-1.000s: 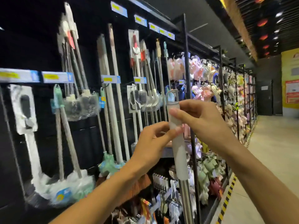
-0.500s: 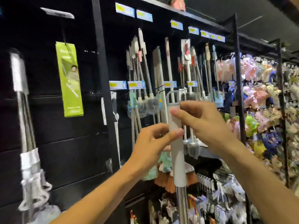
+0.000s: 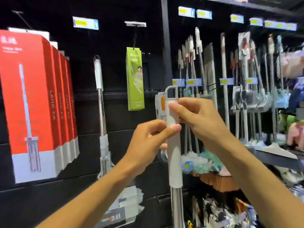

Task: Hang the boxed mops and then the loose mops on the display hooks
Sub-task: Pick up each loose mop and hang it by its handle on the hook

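I hold a loose mop upright by its white handle grip, which ends in a hanging loop at the top and a steel pole below. My left hand pinches the grip from the left, thumb across its front. My right hand grips it just under the loop. Several red boxed mops hang at the left. Another loose mop hangs between them and a green boxed mop on a hook.
A black upright post divides the dark slat wall. To its right hang several long-handled brushes and mops with price tags. A shelf juts out at the right, with small packaged goods below.
My view has swung left along the display: the red boxes and the green box came into sight, the brushes slid right. Both hands keep the same hold on the mop handle.
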